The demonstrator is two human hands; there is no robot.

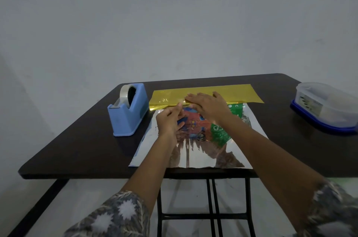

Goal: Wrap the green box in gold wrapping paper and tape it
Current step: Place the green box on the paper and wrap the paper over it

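Observation:
The green box [220,130], with a colourful picture on its top, lies on the wrapping paper in the middle of the table. The paper shows its silver underside [193,157] toward me and its gold face [205,94] where the far part is folded over. My right hand [208,105] lies flat on the gold edge at the box's far side, fingers spread. My left hand [170,120] rests at the box's left end, and its fingertips appear to pinch a small clear piece that I cannot make out.
A blue tape dispenser [127,112] with a clear roll stands left of the paper. A clear plastic container with a blue lid [325,108] sits at the table's right edge. The dark table [77,149] ends close in front of me.

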